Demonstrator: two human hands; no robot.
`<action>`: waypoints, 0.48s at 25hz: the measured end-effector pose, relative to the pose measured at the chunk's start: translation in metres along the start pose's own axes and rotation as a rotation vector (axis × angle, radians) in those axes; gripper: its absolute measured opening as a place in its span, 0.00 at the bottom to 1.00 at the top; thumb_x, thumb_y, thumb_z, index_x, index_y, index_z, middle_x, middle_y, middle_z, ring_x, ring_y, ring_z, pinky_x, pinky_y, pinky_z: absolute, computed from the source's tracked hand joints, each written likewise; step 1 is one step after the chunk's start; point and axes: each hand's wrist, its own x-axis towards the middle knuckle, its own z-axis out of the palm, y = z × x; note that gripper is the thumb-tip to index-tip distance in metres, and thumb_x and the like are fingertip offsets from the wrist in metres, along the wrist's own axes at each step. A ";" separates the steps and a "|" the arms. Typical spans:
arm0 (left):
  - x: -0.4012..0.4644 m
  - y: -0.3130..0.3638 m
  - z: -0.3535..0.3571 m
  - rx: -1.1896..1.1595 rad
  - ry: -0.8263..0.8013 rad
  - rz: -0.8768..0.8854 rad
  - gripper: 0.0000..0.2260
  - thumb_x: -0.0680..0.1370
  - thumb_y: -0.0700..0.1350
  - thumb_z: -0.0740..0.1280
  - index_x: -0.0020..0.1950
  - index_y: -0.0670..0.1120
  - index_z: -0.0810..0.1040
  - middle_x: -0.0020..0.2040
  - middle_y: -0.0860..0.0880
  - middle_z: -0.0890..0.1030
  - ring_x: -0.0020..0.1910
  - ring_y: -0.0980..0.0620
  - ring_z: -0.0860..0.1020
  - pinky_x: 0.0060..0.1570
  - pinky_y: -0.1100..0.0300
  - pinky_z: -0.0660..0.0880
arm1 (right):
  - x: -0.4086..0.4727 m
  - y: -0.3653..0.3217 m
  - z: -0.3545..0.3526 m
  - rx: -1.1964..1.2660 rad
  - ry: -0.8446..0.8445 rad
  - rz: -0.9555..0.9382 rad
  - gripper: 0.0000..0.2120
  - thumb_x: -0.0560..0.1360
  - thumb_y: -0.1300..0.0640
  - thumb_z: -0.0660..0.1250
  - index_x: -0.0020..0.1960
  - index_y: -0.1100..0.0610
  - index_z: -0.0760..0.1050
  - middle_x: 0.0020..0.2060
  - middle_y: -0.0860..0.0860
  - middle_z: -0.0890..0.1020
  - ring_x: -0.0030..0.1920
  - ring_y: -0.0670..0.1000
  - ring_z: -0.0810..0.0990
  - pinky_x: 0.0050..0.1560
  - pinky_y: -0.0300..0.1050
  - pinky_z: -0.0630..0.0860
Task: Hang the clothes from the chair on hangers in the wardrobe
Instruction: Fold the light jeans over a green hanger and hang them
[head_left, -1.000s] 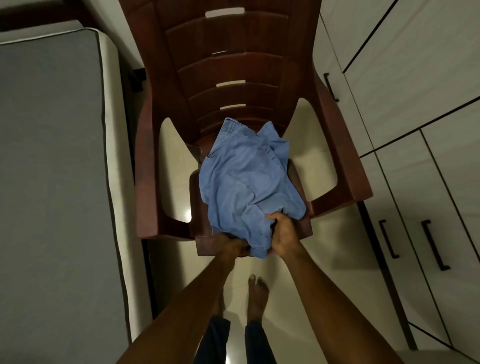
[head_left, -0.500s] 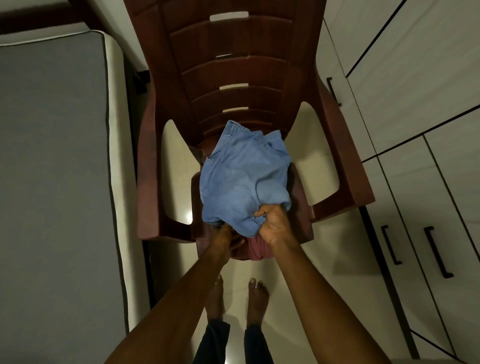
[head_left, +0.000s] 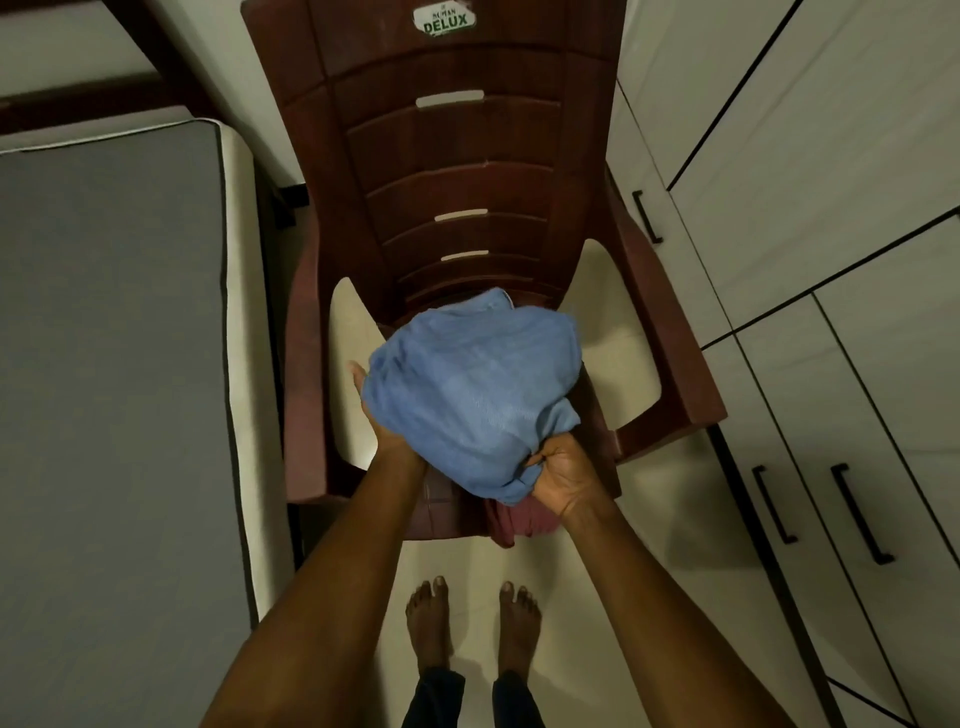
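Blue and bunched, the shirt (head_left: 470, 395) sat bundled over the seat of a maroon plastic chair (head_left: 457, 171), a red garment (head_left: 514, 522) beneath it. Grey mattress (head_left: 109, 364) lay left, pale wardrobe (head_left: 831, 208) right. My right hand (head_left: 563, 475) pinched its near edge in a closed grip; my left hand (head_left: 376, 421) cupped its side, fingers hidden.

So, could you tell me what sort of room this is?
Most likely a bedroom: a grey mattress lies left, wardrobe doors with black handles stand right, and a plastic chair holds clothes.
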 end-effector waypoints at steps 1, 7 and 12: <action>0.008 0.001 0.005 0.112 0.137 0.167 0.15 0.83 0.62 0.57 0.62 0.55 0.74 0.55 0.47 0.81 0.54 0.50 0.81 0.62 0.59 0.74 | 0.001 0.000 -0.001 0.004 0.020 -0.009 0.23 0.85 0.65 0.53 0.38 0.56 0.81 0.31 0.50 0.82 0.31 0.44 0.81 0.30 0.34 0.77; -0.011 0.016 0.021 0.571 0.472 0.554 0.08 0.80 0.44 0.67 0.47 0.42 0.83 0.31 0.45 0.81 0.35 0.45 0.79 0.52 0.51 0.77 | 0.007 0.003 -0.013 -0.066 0.171 -0.035 0.14 0.84 0.64 0.56 0.51 0.58 0.81 0.46 0.53 0.85 0.50 0.52 0.83 0.50 0.43 0.80; 0.007 0.048 0.015 0.100 0.303 0.526 0.17 0.78 0.45 0.59 0.49 0.37 0.85 0.26 0.45 0.77 0.28 0.44 0.78 0.40 0.55 0.78 | 0.009 0.023 -0.059 -0.030 0.331 0.107 0.12 0.80 0.58 0.61 0.61 0.54 0.76 0.60 0.57 0.82 0.59 0.59 0.81 0.63 0.59 0.75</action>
